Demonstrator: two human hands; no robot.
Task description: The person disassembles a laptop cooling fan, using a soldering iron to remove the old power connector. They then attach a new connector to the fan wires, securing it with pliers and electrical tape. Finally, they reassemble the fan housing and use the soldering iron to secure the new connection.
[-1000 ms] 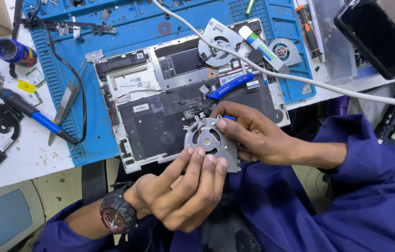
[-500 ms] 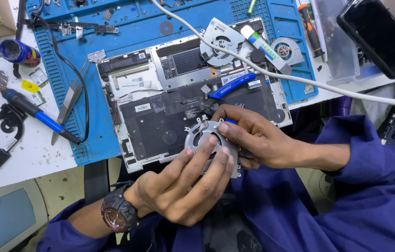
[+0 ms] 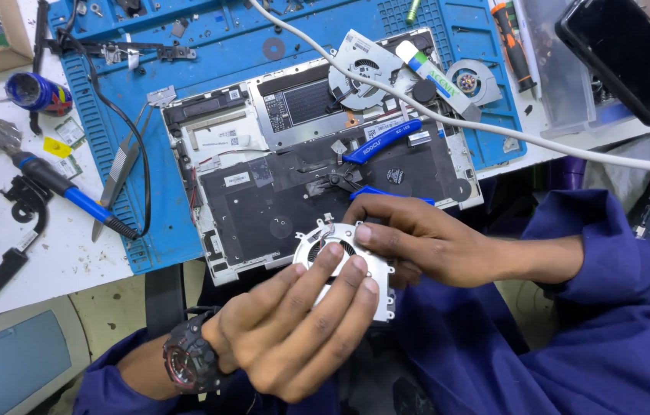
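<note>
**Bench inventory: cooling fan held over opened laptop**

Far left, on the white table (image 3: 56, 253): a blue can (image 3: 37, 92) lying on its side, a soldering iron (image 3: 71, 196) with blue grip, and a black hinge bracket (image 3: 14, 230) below it. On the blue work mat (image 3: 121, 138): metal tweezers (image 3: 119, 173) just beside a black cable (image 3: 137, 165).

Centre: an opened laptop chassis (image 3: 263, 188), underside up, internals exposed, lying partly on the mat with its near edge over the table edge. Blue-handled cutters (image 3: 379, 142) rest on it; a second fan (image 3: 363, 68) sits at its upper edge.

Lower centre: the left hand (image 3: 294, 338), a black wristwatch (image 3: 187, 357) on its wrist, fingers extended and pressed flat on the face of a silver cooling fan (image 3: 352, 265), supporting it from below. The fan is held at the near edge of the chassis, above the lap.

Centre right: the right hand (image 3: 417, 238) pinches the fan's upper edge, fingertips curled onto its housing; both hands touch the fan.

Right: a white cable (image 3: 494, 131) crossing diagonally, a small round fan (image 3: 469, 81) on the mat, an orange-and-black screwdriver (image 3: 513, 42), a dark phone (image 3: 632, 54) on a clear tray, blue sleeve (image 3: 617, 261)
</note>
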